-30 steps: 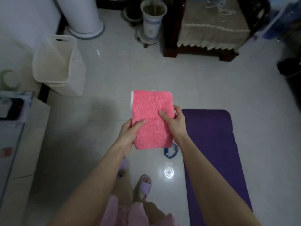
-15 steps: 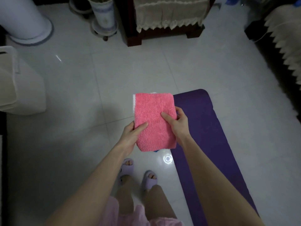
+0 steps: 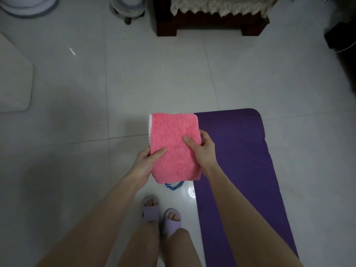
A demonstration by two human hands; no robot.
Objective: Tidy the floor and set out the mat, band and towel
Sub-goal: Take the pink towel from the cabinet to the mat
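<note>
A folded pink towel (image 3: 173,139) hangs in the air in front of me, held by both hands. My left hand (image 3: 146,162) grips its lower left edge, thumb on top. My right hand (image 3: 202,149) grips its right edge, thumb across the pink face. A purple mat (image 3: 242,155) lies unrolled on the white tile floor to the right, running from mid-frame to the bottom edge. A blue band (image 3: 174,185) lies on the floor just left of the mat, mostly hidden under the towel.
My feet in lilac slippers (image 3: 161,214) stand left of the mat. A dark wooden seat with a fringed cover (image 3: 210,20) stands at the far side, a pot on a wheeled stand (image 3: 127,8) beside it. A white bin (image 3: 13,83) is at the left edge.
The view has tipped down and turned right, so the bin has slid to the left edge. Both hands hold the towel the same way, a little nearer the mat's top corner.
</note>
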